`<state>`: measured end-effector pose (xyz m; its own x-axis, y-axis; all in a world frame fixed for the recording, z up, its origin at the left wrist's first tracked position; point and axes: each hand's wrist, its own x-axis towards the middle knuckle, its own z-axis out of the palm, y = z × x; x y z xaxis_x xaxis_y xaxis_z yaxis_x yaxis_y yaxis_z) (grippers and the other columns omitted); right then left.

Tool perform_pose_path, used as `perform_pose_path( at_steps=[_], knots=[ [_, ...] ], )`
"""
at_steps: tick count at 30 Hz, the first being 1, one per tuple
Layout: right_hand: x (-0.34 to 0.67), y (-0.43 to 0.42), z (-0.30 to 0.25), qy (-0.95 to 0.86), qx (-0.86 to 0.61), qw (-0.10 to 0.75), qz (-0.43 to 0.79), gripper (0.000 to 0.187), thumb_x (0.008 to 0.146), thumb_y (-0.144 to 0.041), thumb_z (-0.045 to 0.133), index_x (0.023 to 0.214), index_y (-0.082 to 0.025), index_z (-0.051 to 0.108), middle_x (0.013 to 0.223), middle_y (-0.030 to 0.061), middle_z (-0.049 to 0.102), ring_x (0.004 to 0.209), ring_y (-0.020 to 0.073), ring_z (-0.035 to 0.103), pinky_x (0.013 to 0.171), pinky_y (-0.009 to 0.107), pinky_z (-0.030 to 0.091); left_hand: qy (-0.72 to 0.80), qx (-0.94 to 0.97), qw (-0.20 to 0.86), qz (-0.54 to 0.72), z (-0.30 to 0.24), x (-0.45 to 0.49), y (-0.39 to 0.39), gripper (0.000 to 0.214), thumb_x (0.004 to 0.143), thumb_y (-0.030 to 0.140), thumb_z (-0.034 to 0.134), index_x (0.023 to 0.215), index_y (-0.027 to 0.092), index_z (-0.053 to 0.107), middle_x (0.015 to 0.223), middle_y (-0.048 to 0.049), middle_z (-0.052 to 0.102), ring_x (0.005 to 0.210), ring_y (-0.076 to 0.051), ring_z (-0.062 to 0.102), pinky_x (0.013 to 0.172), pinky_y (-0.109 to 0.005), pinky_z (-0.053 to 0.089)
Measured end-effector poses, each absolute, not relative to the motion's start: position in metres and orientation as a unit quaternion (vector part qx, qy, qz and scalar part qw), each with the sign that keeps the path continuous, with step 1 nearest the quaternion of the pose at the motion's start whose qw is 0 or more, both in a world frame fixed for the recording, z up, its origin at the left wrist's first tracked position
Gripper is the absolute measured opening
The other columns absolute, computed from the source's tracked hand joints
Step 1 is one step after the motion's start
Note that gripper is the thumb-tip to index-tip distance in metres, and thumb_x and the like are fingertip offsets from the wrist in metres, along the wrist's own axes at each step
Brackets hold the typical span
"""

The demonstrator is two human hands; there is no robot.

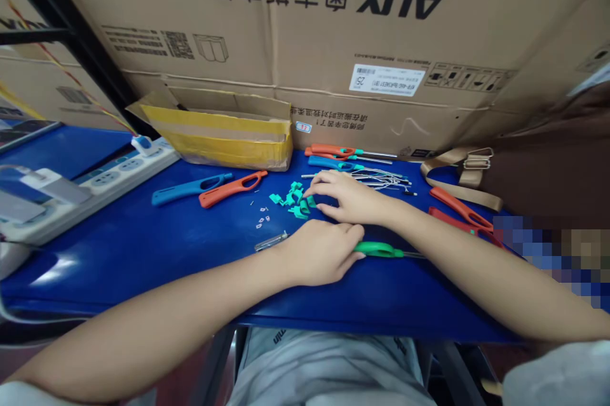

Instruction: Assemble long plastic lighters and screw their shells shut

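Observation:
My left hand (pixel 320 252) rests on the blue table (pixel 143 247) with its fingers curled over a green lighter handle (pixel 381 250), whose metal rod sticks out to the right. Just beyond it, my right hand (pixel 345 195) reaches left across the table; its fingertips touch a pile of small teal plastic pieces (pixel 293 199). What, if anything, those fingers pinch is hidden. A thin metal rod (pixel 271 241) lies just left of my left hand.
Blue (pixel 188 189) and orange (pixel 232 187) lighter shells lie at mid-left, more lighters (pixel 340 157) and metal wires (pixel 386 178) at the back, red shells (pixel 460 212) at right. An open yellow-taped carton (pixel 219 133) and large cardboard boxes (pixel 333 44) stand behind. A power strip (pixel 95 183) sits left.

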<state>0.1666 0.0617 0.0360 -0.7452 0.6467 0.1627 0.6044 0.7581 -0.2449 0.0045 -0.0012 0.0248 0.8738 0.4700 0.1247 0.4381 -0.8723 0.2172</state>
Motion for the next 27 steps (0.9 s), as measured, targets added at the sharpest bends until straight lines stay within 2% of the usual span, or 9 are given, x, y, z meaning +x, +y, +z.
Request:
perform_pose_path(
  at_steps=[4,9,13,16,21,24,27],
  knots=[
    [0.150,0.072,0.034,-0.942,-0.316,0.069,0.094,0.024,0.092,-0.025,0.066,0.115,-0.024,0.072,0.126,0.0110,0.062,0.117,0.0290,0.056,0.102,0.050,0.043,0.206,0.971,0.056,0.104,0.018,0.005,-0.002,0.022,0.103,0.033,0.048,0.102,0.015,0.060,0.097,-0.0106,0.071,0.080,-0.027,0.070,0.060,-0.035,0.051],
    [0.147,0.077,0.034,-0.946,-0.304,0.079,0.079,0.014,0.094,-0.030,0.066,0.102,-0.022,0.073,0.121,0.0105,0.063,0.113,0.0282,0.058,0.097,0.048,0.045,0.205,0.972,0.050,0.102,0.015,0.004,-0.003,0.023,0.104,0.032,0.046,0.104,0.014,0.062,0.096,-0.0103,0.070,0.074,-0.024,0.070,0.055,-0.032,0.049],
    [0.155,0.071,0.040,-0.932,-0.296,0.170,0.125,0.010,0.093,-0.025,0.064,0.100,-0.019,0.068,0.110,0.0093,0.067,0.104,0.0226,0.062,0.094,0.041,0.050,0.209,0.970,0.065,0.104,0.020,0.001,-0.003,0.021,0.103,0.031,0.047,0.101,0.015,0.061,0.095,-0.0105,0.071,0.078,-0.026,0.072,0.059,-0.034,0.052],
    [0.173,0.061,0.048,-0.891,-0.328,0.254,0.185,0.009,0.090,-0.026,0.067,0.095,-0.019,0.067,0.098,0.0062,0.070,0.087,0.0177,0.065,0.083,0.034,0.054,0.222,0.967,0.075,0.096,0.028,-0.003,0.002,0.018,0.101,0.029,0.049,0.097,0.016,0.061,0.092,-0.0099,0.071,0.079,-0.027,0.072,0.062,-0.036,0.053],
    [0.226,0.041,0.059,-0.792,-0.435,0.332,0.272,0.025,0.083,-0.039,0.075,0.094,-0.018,0.068,0.083,0.0033,0.070,0.071,0.0153,0.064,0.069,0.030,0.055,0.242,0.957,0.118,0.107,0.053,-0.018,0.021,0.016,0.100,0.028,0.052,0.095,0.018,0.063,0.091,-0.0062,0.073,0.076,-0.023,0.070,0.065,-0.032,0.049],
    [0.263,0.028,0.068,-0.735,-0.483,0.394,0.268,0.035,0.076,-0.045,0.080,0.094,-0.017,0.068,0.075,0.0016,0.068,0.061,0.0129,0.060,0.059,0.028,0.052,0.246,0.946,0.172,0.125,0.073,-0.028,0.031,0.017,0.100,0.030,0.054,0.095,0.018,0.066,0.089,-0.0037,0.072,0.073,-0.018,0.066,0.065,-0.028,0.047],
    [0.294,0.014,0.078,-0.714,-0.525,0.389,0.251,0.036,0.075,-0.048,0.082,0.093,-0.018,0.072,0.066,0.0008,0.067,0.057,0.0131,0.059,0.056,0.027,0.051,0.269,0.934,0.181,0.152,0.091,-0.039,0.035,0.022,0.098,0.034,0.056,0.090,0.018,0.068,0.075,-0.0006,0.067,0.061,-0.014,0.058,0.057,-0.025,0.042]
  ],
)
